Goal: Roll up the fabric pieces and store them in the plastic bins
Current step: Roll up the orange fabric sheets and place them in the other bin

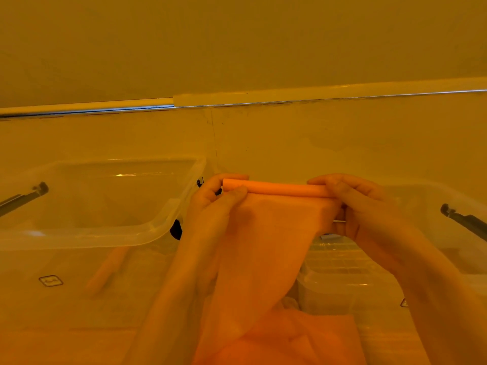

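An orange fabric piece hangs in front of me, its top edge wound into a tight roll. My left hand pinches the roll's left end and my right hand grips its right end. The loose tail drops down to a heap of orange cloth at the bottom. A clear plastic bin stands on the left, with a rolled orange piece showing through its wall. A second clear bin sits on the right, partly hidden behind my right arm.
Black clip handles stick out at the left bin's side and the right bin's side. A pale wall with a white trim strip runs across behind the bins. Everything has an orange-yellow tint.
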`<action>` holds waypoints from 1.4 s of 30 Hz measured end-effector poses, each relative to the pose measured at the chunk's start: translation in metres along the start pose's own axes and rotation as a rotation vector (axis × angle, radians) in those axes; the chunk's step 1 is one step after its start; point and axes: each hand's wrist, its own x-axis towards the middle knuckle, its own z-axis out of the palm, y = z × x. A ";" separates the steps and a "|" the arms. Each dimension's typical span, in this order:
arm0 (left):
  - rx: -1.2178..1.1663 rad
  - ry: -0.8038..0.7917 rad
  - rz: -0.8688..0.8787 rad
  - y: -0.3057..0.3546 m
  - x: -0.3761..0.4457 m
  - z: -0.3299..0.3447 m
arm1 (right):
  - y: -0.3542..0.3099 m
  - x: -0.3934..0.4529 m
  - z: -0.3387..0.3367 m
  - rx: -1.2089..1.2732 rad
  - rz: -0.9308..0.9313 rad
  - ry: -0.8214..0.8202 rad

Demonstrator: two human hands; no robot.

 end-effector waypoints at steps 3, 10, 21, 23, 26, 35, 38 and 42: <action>-0.003 0.006 0.013 -0.001 0.000 0.001 | -0.001 0.000 -0.002 -0.008 -0.015 0.011; 0.042 0.006 0.002 -0.006 0.003 -0.002 | -0.002 0.001 -0.004 -0.015 0.013 0.007; 0.046 0.036 -0.003 -0.008 0.007 -0.003 | -0.001 0.000 0.000 0.060 0.033 -0.004; 0.022 0.044 -0.002 -0.008 0.006 -0.002 | -0.001 0.001 0.000 0.086 0.037 0.001; 0.026 0.049 0.030 -0.006 0.003 0.001 | -0.001 0.002 -0.002 0.094 0.045 -0.007; 0.095 0.094 0.041 -0.010 0.008 -0.001 | 0.002 0.004 -0.006 0.128 0.055 -0.039; 0.140 0.078 0.039 -0.011 0.010 -0.003 | 0.002 0.003 -0.007 0.137 0.057 -0.045; 0.106 0.078 0.042 -0.010 0.009 -0.002 | 0.001 0.001 -0.005 0.118 0.054 -0.043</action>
